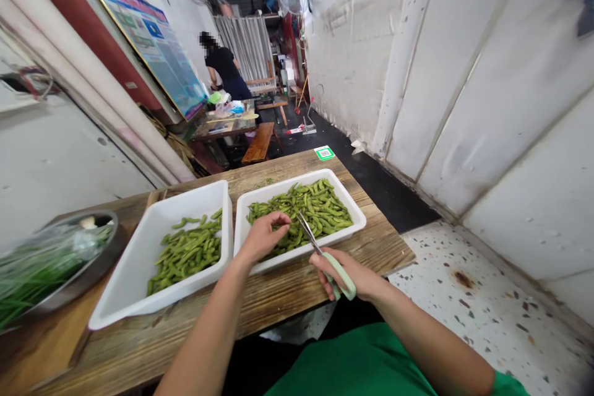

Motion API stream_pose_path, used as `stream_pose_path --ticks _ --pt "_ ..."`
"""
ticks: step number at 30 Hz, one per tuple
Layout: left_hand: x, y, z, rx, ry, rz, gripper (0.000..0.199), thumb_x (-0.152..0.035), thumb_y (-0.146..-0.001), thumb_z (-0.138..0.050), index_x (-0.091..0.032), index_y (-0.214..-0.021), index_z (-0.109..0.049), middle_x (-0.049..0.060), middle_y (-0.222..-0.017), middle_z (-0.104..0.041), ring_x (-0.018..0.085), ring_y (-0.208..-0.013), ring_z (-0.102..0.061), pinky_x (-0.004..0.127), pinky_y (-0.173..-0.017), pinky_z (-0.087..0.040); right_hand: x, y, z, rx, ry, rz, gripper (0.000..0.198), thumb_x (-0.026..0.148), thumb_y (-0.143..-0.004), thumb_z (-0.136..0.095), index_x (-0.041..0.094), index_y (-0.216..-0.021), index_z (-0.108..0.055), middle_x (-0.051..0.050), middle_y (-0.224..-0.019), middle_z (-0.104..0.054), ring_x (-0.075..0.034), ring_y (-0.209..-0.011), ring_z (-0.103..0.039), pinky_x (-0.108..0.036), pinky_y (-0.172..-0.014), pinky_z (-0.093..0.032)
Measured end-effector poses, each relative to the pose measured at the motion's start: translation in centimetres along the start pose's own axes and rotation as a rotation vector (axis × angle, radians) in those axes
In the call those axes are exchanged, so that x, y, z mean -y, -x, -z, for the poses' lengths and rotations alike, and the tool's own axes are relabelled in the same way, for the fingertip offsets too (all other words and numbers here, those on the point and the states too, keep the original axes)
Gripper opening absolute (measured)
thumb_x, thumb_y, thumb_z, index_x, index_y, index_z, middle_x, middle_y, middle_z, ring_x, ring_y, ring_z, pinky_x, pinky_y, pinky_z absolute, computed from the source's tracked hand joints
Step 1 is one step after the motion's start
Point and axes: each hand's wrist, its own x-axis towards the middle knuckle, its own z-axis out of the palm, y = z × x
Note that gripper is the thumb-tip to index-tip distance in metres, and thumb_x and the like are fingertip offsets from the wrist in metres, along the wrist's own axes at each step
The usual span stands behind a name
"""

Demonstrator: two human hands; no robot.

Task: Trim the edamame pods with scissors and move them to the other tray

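My right hand (355, 273) is wrapped round the pale green handles of a pair of scissors (338, 267). Their blades point up and away over the right white tray (360, 220), slightly parted. Green soybean pods (320, 205) fill that tray in a loose heap. Above the near left part of the heap is my left hand (263, 238), its fingers curled in toward the thumb. Whatever may be between those fingertips is too small to make out. A second, deeper white tray (121, 278) stands to the left, with more pods (195, 255) gathered at its right side.
Greens in a plastic bag (60, 260) lie in a metal bowl (121, 236) at far left. The wooden table (273, 297) carries a green QR card (324, 153) at its far corner. Farther off, a person (227, 71) stands by a cluttered table and a wooden bench (260, 142).
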Motion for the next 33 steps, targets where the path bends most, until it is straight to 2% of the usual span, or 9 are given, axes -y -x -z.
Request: stream_pose_path --ticks 4,7,10,13,16,21,26,30,33 --pt "-0.3 0.5 -1.0 -0.091 -0.037 0.074 0.019 -0.020 -0.073 -0.045 -0.018 -0.081 -0.063 0.002 -0.078 -0.067 0.016 -0.074 -0.060 0.027 -0.074 -0.045 0.2 -0.3 -0.2 0.004 -0.010 -0.023 0.041 0.058 -0.075 -0.056 0.018 -0.074 -0.044 0.007 -0.056 -0.046 -0.005 -0.038 -0.044 -0.017 -0.036 -0.040" --pt "-0.1 0.8 -0.4 -0.028 -0.157 0.113 0.026 -0.019 -0.072 -0.047 -0.019 -0.089 -0.066 0.004 -0.086 -0.069 0.019 -0.081 -0.062 0.029 -0.077 -0.045 0.1 -0.3 -0.2 0.000 -0.011 -0.023 0.040 0.056 -0.075 -0.057 0.018 -0.074 -0.044 0.007 -0.055 -0.045 -0.005 -0.038 -0.044 -0.016 -0.036 -0.040" --pt "0.0 0.9 0.3 0.050 -0.295 0.030 0.028 -0.019 -0.072 -0.050 -0.021 -0.092 -0.069 0.006 -0.097 -0.068 0.021 -0.092 -0.060 0.031 -0.084 -0.043 0.0 -0.1 -0.1 -0.015 -0.014 -0.015 0.039 0.054 -0.075 -0.058 0.018 -0.074 -0.045 0.007 -0.056 -0.045 -0.005 -0.039 -0.044 -0.016 -0.036 -0.040" --pt "0.1 0.7 0.4 0.178 -0.371 -0.063 0.032 -0.012 -0.068 -0.051 -0.022 -0.092 -0.070 0.006 -0.095 -0.067 0.021 -0.092 -0.059 0.031 -0.084 -0.043 0.0 0.0 0.0 -0.016 -0.013 -0.015 0.038 0.054 -0.075 -0.058 0.018 -0.074 -0.044 0.007 -0.056 -0.045 -0.005 -0.039 -0.044 -0.016 -0.036 -0.040" --pt "0.1 0.2 0.0 0.201 -0.396 -0.077 0.030 -0.008 -0.065 -0.051 -0.021 -0.086 -0.069 0.007 -0.090 -0.065 0.021 -0.087 -0.059 0.030 -0.080 -0.043 -0.1 0.1 0.0 -0.014 0.005 -0.002 0.038 0.054 -0.076 -0.057 0.018 -0.073 -0.044 0.007 -0.056 -0.045 -0.005 -0.039 -0.044 -0.016 -0.036 -0.040" --pt "-0.2 0.0 0.1 0.094 -0.141 -0.015 0.014 -0.023 -0.072 -0.054 -0.019 -0.083 -0.063 0.002 -0.077 -0.065 0.018 -0.073 -0.059 0.028 -0.068 -0.044 -0.3 0.2 0.2 -0.020 0.011 0.017 0.039 0.056 -0.076 -0.057 0.018 -0.073 -0.045 0.007 -0.058 -0.047 -0.005 -0.039 -0.045 -0.016 -0.036 -0.041" --pt "-1.7 0.8 -0.1 -0.090 0.200 0.129 0.029 -0.035 -0.070 -0.062 -0.015 -0.090 -0.065 0.004 -0.076 -0.068 0.017 -0.071 -0.061 0.026 -0.067 -0.045 0.0 0.2 0.2 -0.045 0.035 -0.021 0.042 0.058 -0.075 -0.055 0.018 -0.071 -0.045 0.007 -0.054 -0.046 -0.005 -0.037 -0.045 -0.016 -0.034 -0.039" --pt "-2.8 1.6 -0.8 -0.184 0.304 0.205 0.031 -0.038 -0.066 -0.068 -0.013 -0.085 -0.066 0.006 -0.075 -0.069 0.017 -0.070 -0.062 0.026 -0.065 -0.046 0.3 0.1 0.0 -0.051 0.005 -0.056 0.045 0.062 -0.076 -0.052 0.017 -0.075 -0.046 0.006 -0.055 -0.048 -0.005 -0.035 -0.046 -0.016 -0.032 -0.039" --pt "-3.1 2.1 -1.6 -0.197 0.354 0.221 0.030 -0.038 -0.065 -0.069 -0.014 -0.083 -0.067 0.005 -0.073 -0.070 0.017 -0.069 -0.062 0.025 -0.063 -0.046 0.2 -0.1 -0.2 -0.039 -0.033 -0.059 0.048 0.064 -0.076 -0.050 0.017 -0.081 -0.048 0.006 -0.057 -0.049 -0.006 -0.035 -0.047 -0.017 -0.032 -0.040"
